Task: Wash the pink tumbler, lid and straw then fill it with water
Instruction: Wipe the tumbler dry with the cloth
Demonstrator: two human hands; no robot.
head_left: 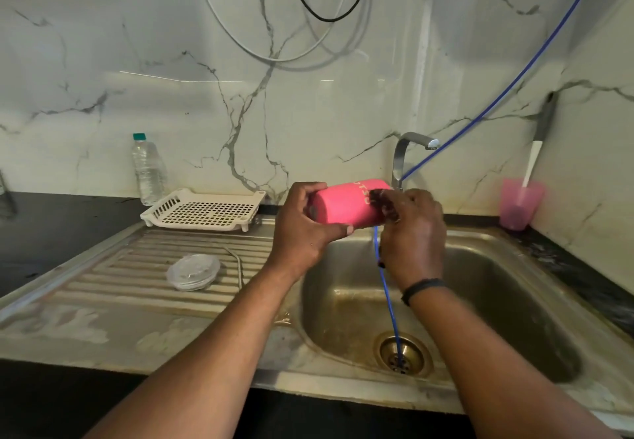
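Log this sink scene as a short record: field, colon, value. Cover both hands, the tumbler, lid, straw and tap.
tumbler: pink, held on its side above the sink
left hand: grips the tumbler's base end
right hand: holds a dark scrubber against the tumbler's other end
lid: clear, lying on the drainboard
straw: metal, beside the lid
tap: no water visible
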